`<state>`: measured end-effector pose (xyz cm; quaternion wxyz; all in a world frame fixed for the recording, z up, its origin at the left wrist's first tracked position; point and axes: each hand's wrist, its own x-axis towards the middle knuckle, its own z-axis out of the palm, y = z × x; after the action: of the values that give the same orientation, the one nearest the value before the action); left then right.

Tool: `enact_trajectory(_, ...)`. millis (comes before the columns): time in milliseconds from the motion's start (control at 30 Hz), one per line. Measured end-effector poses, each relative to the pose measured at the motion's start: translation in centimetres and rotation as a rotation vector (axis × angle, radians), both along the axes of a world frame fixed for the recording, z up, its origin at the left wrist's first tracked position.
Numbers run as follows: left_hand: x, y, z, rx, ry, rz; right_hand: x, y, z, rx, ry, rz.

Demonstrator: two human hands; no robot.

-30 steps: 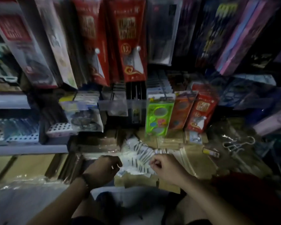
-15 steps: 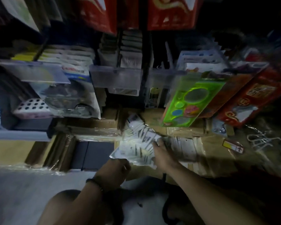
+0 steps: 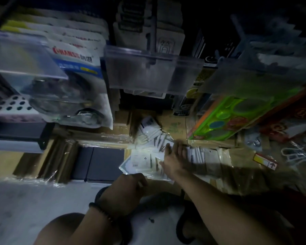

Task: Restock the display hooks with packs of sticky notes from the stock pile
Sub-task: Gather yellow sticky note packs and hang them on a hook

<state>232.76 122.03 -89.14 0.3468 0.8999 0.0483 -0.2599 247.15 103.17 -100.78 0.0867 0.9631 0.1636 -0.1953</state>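
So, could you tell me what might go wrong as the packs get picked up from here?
1. The pile of packs is fanned loosely on slippery plastic wrap, so the right hand pressing on it could send some sliding off.
2. The light is dim, so a wrong pack may get taken.
3. The green toy card hangs low, easy to knock when lifting.

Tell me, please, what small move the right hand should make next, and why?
Probably close the fingers on a few packs and lift them. The right hand lies flat and open on the fanned pile of white packs, not yet gripping any, while the left hand rests at the pile's near edge, where its grip is unclear.
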Motion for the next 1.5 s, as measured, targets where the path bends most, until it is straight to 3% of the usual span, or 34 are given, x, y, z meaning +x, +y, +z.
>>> enact_trajectory(300, -0.3, -0.8, 0.4, 0.017, 0.004, -0.049, 0.8, -0.8, 2.1, -0.190, -0.020, 0.206)
enact_trajectory(700, 0.0, -1.4, 0.8, 0.037, 0.024, -0.081, -0.1, -0.7, 0.0, -0.230, -0.033, 0.079)
enact_trajectory(767, 0.2, -1.2, 0.6, 0.025, 0.017, -0.063, -0.6, -0.6, 0.2, -0.155, 0.006, -0.044)
enact_trajectory(833, 0.3, -1.1, 0.4, 0.013, 0.017, -0.056, -0.3, -1.1, -0.8, 0.128, -0.120, -0.105)
enact_trajectory(867, 0.3, -1.2, 0.3, 0.004, 0.016, -0.054, -0.5, -1.5, -0.8, 0.150, -0.137, -0.095)
enact_trajectory(967, 0.2, -1.2, 0.1, -0.001, 0.038, -0.061, -1.1, -1.2, 3.2, -0.082, -0.004, 0.002)
enact_trajectory(1033, 0.2, -1.3, -0.1, -0.001, 0.051, -0.062, -1.6, -2.2, 5.8, -0.095, -0.090, 0.068)
enact_trajectory(1133, 0.0, -1.3, -0.3, -0.007, 0.059, -0.051, -2.8, -3.3, 10.7, 0.080, -0.089, -0.073)
enact_trajectory(1333, -0.4, -3.0, 1.5, -0.039, 0.090, 0.187, -7.5, -5.6, 13.9, 0.821, 0.126, -0.421)
enact_trajectory(1500, -2.5, -4.1, 6.0, -0.600, 0.200, 0.535, -11.9, -4.5, 17.0, 1.325, 0.173, -0.538)
